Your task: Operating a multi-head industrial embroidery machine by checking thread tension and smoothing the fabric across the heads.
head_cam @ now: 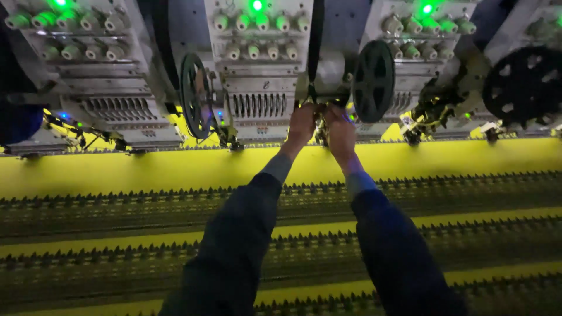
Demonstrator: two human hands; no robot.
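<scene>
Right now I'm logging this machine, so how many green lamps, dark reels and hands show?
Green lamps: 3
Dark reels: 3
Hands, left hand and right hand: 2
Total: 8

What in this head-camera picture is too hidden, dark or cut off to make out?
- Head view: what the left hand and right hand pinch is hidden by the fingers and shadow.
- Head view: the thread spools are cut off by the top edge.
- Head view: the right-hand wheel is dark and blurred.
- Head view: the pattern on the yellow cloth is too small to tell.
</scene>
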